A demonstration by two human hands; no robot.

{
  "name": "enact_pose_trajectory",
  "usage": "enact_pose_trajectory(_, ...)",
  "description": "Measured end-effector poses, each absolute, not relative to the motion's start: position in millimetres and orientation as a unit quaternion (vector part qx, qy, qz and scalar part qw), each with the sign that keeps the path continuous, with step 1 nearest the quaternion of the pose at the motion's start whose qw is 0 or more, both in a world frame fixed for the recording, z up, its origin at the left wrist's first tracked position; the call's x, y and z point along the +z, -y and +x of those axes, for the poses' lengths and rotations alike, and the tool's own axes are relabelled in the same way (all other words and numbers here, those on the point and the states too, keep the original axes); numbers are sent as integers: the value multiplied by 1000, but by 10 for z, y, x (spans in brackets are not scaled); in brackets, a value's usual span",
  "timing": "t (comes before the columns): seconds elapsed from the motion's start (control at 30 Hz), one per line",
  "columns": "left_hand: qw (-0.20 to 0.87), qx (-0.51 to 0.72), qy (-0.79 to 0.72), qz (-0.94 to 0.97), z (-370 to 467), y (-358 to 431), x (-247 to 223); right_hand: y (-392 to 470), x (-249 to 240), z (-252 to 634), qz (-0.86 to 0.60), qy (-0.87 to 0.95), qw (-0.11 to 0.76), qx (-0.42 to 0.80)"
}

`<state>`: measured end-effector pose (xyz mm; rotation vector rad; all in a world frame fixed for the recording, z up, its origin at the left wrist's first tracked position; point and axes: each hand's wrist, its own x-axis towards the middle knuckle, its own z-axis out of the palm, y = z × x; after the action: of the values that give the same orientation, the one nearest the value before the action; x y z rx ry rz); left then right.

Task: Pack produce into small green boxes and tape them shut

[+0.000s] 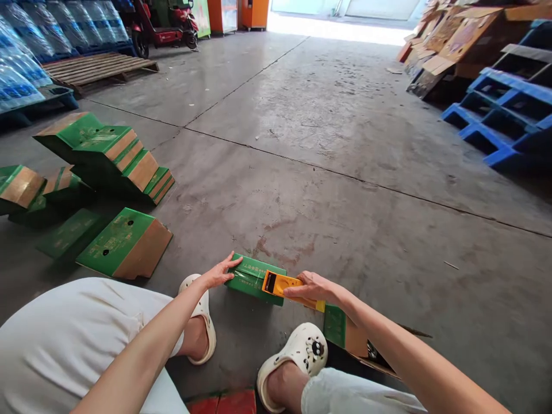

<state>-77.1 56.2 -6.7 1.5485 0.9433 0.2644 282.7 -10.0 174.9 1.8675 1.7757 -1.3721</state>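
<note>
In front of my feet a green cardboard box (250,269) with pale printing rests on the concrete floor. My left hand (219,271) touches its left end, fingers spread over the top and side. My right hand (314,287) is wrapped round an orange tape dispenser (276,283), whose dark front end lies over the right part of the box. Clear, shiny tape appears to run along the box top. What is under the dispenser is hidden. Just right of my right foot, another green and brown carton (336,326) lies partly behind my right forearm.
Green cartons (125,238) lie stacked and scattered on the left. Wrapped water bottles (60,29) and a wooden pallet (99,68) stand behind them, near a red scooter (166,29). Blue pallets (509,109) and flattened cardboard (461,40) are at right. Something red (228,402) lies between my feet.
</note>
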Motion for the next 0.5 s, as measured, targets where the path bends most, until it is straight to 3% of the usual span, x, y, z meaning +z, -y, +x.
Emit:
enact_pose_trajectory(0.17, 473, 41, -468, 745, -614, -508, 63, 79, 1662, 2832, 650, -595, 92, -464)
enact_pose_trajectory(0.3, 354, 4, -404, 843, -255, -342, 129, 90, 1619, 2851, 674, -581, 60, -452)
enact_pose_trajectory(0.5, 241, -66, -357, 900, 342, -137, 79, 75, 1560, 2877, 652, -587, 149, -457)
